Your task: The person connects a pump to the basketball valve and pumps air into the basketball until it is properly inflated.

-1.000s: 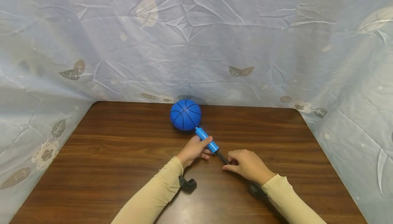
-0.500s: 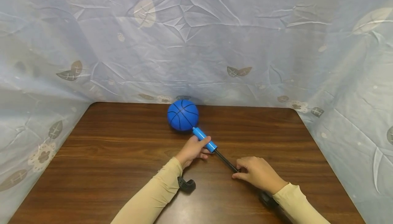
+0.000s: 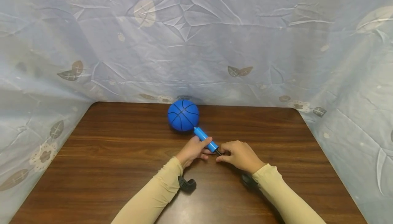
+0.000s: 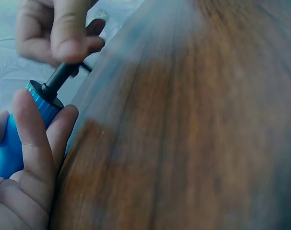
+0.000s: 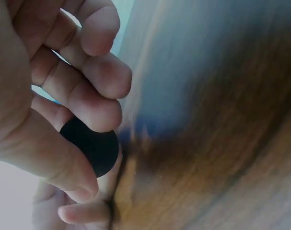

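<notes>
A blue ball point(image 3: 183, 115) with black seam lines sits toward the far edge of the wooden table. The tip of a hand pump point(image 3: 201, 134) with a blue barrel meets the ball's lower right side. My left hand point(image 3: 193, 150) grips that barrel, its thumb over the top. Beyond the barrel's near end, my right hand point(image 3: 241, 155) pinches the pump's black handle point(image 5: 95, 146) between thumb and fingers. Only a short length of black rod point(image 4: 61, 79) shows between barrel and fingers in the left wrist view. The needle's entry into the ball is too small to make out.
The brown wooden table point(image 3: 122, 142) extends around both hands. Pale patterned cloth point(image 3: 196, 46) hangs behind and along both sides. Dark wrist devices, such as the one under the left wrist point(image 3: 187, 185), stick out below the sleeves.
My right hand first drew the pump's handle away from the barrel, toward the lower right, then pushed it back in. Most of the rod is now inside. The left hand kept its grip.
</notes>
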Action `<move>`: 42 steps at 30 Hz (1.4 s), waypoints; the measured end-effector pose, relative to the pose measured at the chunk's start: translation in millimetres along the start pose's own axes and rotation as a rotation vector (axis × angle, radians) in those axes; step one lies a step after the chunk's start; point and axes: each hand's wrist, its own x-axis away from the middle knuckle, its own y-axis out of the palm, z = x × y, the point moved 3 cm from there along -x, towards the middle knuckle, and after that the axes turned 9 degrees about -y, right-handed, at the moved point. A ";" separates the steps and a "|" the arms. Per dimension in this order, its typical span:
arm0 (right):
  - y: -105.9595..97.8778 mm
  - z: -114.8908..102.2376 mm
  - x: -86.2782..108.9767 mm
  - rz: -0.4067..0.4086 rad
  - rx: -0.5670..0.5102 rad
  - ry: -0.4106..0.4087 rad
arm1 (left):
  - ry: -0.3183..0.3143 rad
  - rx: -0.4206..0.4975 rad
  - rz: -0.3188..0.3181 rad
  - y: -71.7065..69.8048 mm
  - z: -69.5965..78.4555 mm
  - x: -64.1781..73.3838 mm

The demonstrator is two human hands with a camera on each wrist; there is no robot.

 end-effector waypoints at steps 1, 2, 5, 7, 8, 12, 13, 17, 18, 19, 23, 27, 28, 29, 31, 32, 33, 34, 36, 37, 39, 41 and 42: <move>0.7 -0.2 -1.6 0.002 -0.001 0.005 | -0.005 0.005 -0.003 0.0 0.3 0.3; 1.4 -0.6 -2.2 0.005 -0.005 0.008 | -0.007 0.009 -0.005 0.0 0.7 0.6; 2.9 -1.7 -0.4 0.015 -0.002 0.018 | -0.004 0.024 -0.014 -0.4 0.4 -0.2; 3.1 -2.6 2.7 0.021 0.003 0.017 | 0.001 0.028 -0.021 -0.6 0.2 -0.5; 3.0 -3.3 4.8 0.019 0.006 0.013 | 0.004 0.027 -0.024 -0.7 0.5 -0.4; 1.8 -5.8 18.0 -0.013 0.020 0.015 | 0.009 0.023 -0.031 -0.8 0.9 0.6; 0.8 -6.0 22.9 -0.024 0.024 0.018 | 0.009 0.024 -0.033 -0.3 1.0 0.8; -2.8 -7.1 43.5 -0.055 0.011 0.028 | 0.010 0.034 -0.030 -0.4 1.3 1.9; -3.9 -7.4 48.5 -0.061 0.002 0.030 | 0.010 0.036 -0.029 -0.7 1.2 2.1; -4.9 -7.7 53.0 -0.066 -0.007 0.032 | 0.008 0.040 -0.029 -1.0 1.5 2.5; -8.2 -8.5 64.8 -0.071 -0.030 0.034 | 0.009 0.042 -0.031 -1.8 1.6 2.5; -8.8 -7.4 63.1 -0.055 -0.011 0.024 | 0.023 0.046 -0.029 -1.3 2.4 2.3; -7.9 -6.6 60.7 -0.052 -0.001 0.018 | 0.023 0.050 -0.025 -1.4 2.5 2.5; -7.1 -5.8 58.0 -0.051 0.006 0.013 | 0.024 0.050 -0.021 -1.5 2.2 2.7; -5.5 -4.0 51.4 -0.050 0.017 0.007 | 0.022 0.050 -0.016 -1.2 1.7 2.7; -4.6 -2.9 47.6 -0.047 0.020 0.006 | 0.020 0.049 -0.015 -0.9 1.4 2.6; -4.0 -2.1 43.4 -0.047 0.019 0.006 | 0.015 0.048 -0.013 -0.5 1.3 2.3; -3.4 -1.2 38.6 -0.044 0.022 0.004 | 0.013 0.046 -0.011 -0.3 1.0 2.0; -2.1 0.2 28.2 -0.037 0.013 0.004 | 0.009 0.046 -0.008 -0.1 0.5 1.4; -1.0 1.0 22.7 -0.033 0.011 0.000 | 0.007 0.045 -0.005 -0.3 0.4 0.9; 1.2 2.2 11.8 -0.028 0.004 -0.004 | 0.002 0.044 0.001 -0.9 -0.1 0.1; 3.6 3.5 2.4 -0.024 -0.003 -0.007 | -0.001 0.040 0.006 -1.6 -0.4 -0.8; 4.4 3.9 -1.3 -0.022 -0.007 -0.006 | -0.001 0.038 0.007 -2.0 -0.4 -1.2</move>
